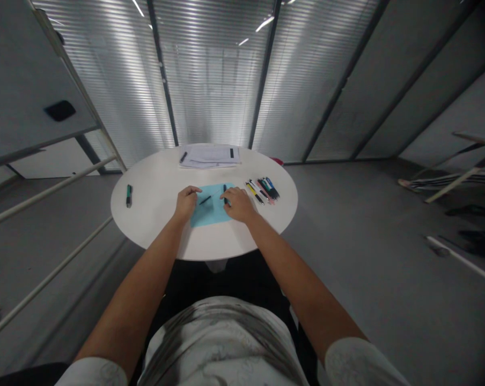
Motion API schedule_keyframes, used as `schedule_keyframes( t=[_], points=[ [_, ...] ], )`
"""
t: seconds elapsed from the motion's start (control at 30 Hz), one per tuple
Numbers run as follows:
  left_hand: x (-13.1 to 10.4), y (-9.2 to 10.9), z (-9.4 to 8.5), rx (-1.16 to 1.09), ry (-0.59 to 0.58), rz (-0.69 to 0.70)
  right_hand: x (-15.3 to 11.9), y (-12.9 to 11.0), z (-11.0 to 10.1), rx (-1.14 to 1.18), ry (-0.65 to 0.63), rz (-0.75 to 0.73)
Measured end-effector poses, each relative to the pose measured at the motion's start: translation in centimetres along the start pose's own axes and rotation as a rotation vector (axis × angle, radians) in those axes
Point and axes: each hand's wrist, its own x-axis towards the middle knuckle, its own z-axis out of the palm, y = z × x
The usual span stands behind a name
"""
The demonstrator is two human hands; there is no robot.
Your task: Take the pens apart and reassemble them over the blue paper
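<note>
Light-blue rectangular sheet (210, 214), apparently paper or thin film, is shown lying flat near the middle of the white rounded desk (158, 185), between the hands. Low weight and easy bending are to be expected; creasing is the likely hazard, so support is best given at opposite edges. At its left edge, the left hand (187, 202) is placed with bent fingers; whether anything is pinched cannot be told. Near the right edge, the right hand (238, 204) is seen with fingers curled beside a dark slender pen (225, 188); a firm hold is not resolved. Presumably stiff and prone to rolling, it is best taken mid-barrel. Obliquely on the sheet, a thin dark rod (205, 200) is laid.
</note>
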Motion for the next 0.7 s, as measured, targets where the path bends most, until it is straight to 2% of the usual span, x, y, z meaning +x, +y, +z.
schedule_keyframes(
  t=[0.13,0.23,0.37,0.5,0.7],
  points=[
    [-0.2,1.1,0.4,-0.207,-0.018,-0.088,0.7,-1.8,-0.4,0.002,0.059,-0.079],
    [-0.7,1.9,0.8,-0.222,-0.019,-0.144,1.6,-3.5,0.1,0.005,0.023,-0.172],
    [-1.5,2.7,1.1,-0.191,-0.043,-0.181,2.4,-5.1,1.4,-0.01,-0.045,-0.212],
    [-1.9,3.1,0.9,-0.226,-0.103,-0.19,2.6,-5.8,2.0,0.006,-0.067,-0.187],
    [-1.8,3.2,0.3,-0.456,-0.251,-0.282,2.2,-5.7,2.5,0.011,-0.067,-0.175]
  ],
)
